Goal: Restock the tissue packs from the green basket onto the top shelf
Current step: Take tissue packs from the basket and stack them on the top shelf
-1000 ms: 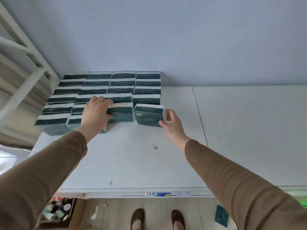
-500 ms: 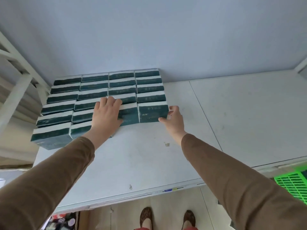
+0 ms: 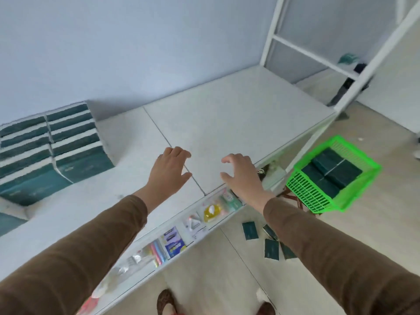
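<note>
Hands between loads: left hand [image 3: 169, 171] and right hand [image 3: 242, 176] hover empty, fingers loosely spread, over the top shelf [image 3: 227, 123]. Stocked tissue packs [image 3: 68, 142] stand far left; the remainder lie in the green basket [image 3: 318, 196], lower right. The next packs are probably best lifted squarely and butted against the existing rows.

Single head-worn wide-angle view, tilted steeply down over the white top shelf [image 3: 227, 114], floor visible below

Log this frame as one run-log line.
left hand: empty, over shelf | right hand: empty, at shelf front edge | packs: rows at shelf left | basket: on floor right, holds packs
</note>
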`<state>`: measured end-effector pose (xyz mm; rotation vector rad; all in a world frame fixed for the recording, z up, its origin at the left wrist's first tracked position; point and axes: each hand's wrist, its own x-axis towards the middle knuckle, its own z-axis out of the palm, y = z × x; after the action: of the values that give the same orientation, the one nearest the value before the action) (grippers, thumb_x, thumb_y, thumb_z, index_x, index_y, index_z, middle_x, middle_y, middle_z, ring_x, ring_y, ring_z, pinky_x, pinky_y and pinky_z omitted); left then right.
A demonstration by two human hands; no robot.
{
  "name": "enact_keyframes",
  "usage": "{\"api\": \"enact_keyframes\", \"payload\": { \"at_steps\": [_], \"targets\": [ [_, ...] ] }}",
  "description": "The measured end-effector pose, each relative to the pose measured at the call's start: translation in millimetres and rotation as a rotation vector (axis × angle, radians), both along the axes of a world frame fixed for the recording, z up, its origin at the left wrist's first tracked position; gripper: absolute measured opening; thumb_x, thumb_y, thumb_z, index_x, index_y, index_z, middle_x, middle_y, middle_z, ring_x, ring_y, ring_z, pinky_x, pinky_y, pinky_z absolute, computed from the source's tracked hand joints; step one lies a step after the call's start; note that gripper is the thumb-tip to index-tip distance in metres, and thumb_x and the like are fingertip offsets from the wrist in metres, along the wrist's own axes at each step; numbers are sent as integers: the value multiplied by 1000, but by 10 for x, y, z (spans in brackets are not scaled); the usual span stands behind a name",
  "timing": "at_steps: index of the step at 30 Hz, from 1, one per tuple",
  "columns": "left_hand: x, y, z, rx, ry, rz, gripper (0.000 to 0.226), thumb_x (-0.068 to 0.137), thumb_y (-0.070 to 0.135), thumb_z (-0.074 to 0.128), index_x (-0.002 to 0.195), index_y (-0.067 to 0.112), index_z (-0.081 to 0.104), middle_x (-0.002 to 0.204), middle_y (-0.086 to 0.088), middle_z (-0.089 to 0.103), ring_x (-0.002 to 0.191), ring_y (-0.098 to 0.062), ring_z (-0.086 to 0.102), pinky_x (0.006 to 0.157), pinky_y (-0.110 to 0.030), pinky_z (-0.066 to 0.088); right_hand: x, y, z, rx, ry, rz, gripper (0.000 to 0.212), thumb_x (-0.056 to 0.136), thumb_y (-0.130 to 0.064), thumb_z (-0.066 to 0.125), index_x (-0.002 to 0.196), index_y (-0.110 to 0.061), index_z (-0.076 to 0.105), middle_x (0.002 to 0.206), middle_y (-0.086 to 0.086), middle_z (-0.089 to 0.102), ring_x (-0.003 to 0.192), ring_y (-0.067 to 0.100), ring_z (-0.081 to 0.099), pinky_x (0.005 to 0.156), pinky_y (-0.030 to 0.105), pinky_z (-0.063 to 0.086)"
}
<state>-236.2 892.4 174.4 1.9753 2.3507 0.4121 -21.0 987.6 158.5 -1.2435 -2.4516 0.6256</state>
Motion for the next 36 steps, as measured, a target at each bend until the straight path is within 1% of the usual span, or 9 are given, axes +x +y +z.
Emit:
{"api": "enact_keyframes", "payload": {
  "at_steps": [4, 8, 10, 13, 19, 22, 25, 32, 36],
  "targets": [
    [1104, 558, -165, -31, -38, -103, 49, 81, 32, 73, 126, 19, 58, 119, 0, 57, 111, -25, 48, 91, -37, 44, 1214, 346, -79, 40, -89, -54, 29, 89, -31, 60, 117, -23, 58, 116, 0, 59, 108, 24, 51, 89, 40, 44],
    [2042, 1005, -344, -90, -72, -144, 48, 82, 33, 72, 126, 20, 58, 121, 0, 57, 111, -23, 48, 92, -35, 44, 2300, 690, -156, 19, -178, -70, 31, 90, -32, 59, 120, -24, 56, 121, -2, 57, 111, 23, 48, 93, 40, 42],
    [2421, 1214, -426, -132, -87, -156, 48, 83, 33, 71, 127, 20, 57, 123, 0, 56, 114, -22, 47, 96, -35, 42, 2740, 867, -206, -24, -191, -113, 29, 91, -30, 59, 120, -24, 56, 120, -2, 55, 111, 22, 47, 91, 37, 41],
    [2893, 1550, -529, -181, -105, -182, 49, 82, 35, 71, 127, 21, 57, 124, 0, 56, 114, -22, 47, 97, -37, 43, 3247, 1145, -330, -69, -206, -187, 30, 91, -30, 58, 121, -25, 57, 121, -2, 56, 112, 23, 47, 90, 40, 42],
    [3537, 2428, -787, -213, -129, -253, 47, 84, 41, 70, 126, 25, 55, 125, 3, 54, 115, -21, 47, 97, -42, 45, 3873, 1801, -630, -147, -231, -282, 33, 92, -32, 62, 123, -24, 56, 121, 0, 58, 112, 23, 50, 92, 42, 45],
    [3786, 2933, -935, -226, -155, -304, 48, 86, 39, 69, 129, 23, 54, 129, 1, 52, 121, -22, 46, 102, -38, 41, 4131, 2161, -777, -231, -172, -352, 37, 91, -28, 65, 126, -20, 55, 123, 2, 58, 116, 24, 50, 97, 40, 44],
    [4033, 3389, -1057, -268, -164, -361, 48, 87, 37, 68, 130, 22, 54, 130, -2, 52, 122, -24, 47, 103, -39, 41, 4375, 2483, -910, -326, -102, -444, 44, 91, -25, 65, 132, -15, 53, 127, 4, 57, 119, 23, 51, 97, 36, 43],
    [4547, 4359, -1389, -392, -146, -410, 47, 86, 34, 67, 129, 20, 52, 124, -3, 52, 115, -24, 47, 91, -40, 44, 4817, 3351, -1383, -537, -57, -592, 58, 90, -27, 66, 142, -14, 45, 141, 7, 52, 128, 24, 51, 105, 36, 40],
    [4775, 4947, -1673, -471, -130, -392, 49, 89, 31, 65, 133, 19, 49, 128, -3, 50, 119, -24, 46, 93, -39, 44, 5025, 3973, -1756, -644, -74, -640, 60, 93, -25, 63, 147, -11, 39, 145, 11, 46, 133, 26, 46, 106, 33, 37]
  ]
}}
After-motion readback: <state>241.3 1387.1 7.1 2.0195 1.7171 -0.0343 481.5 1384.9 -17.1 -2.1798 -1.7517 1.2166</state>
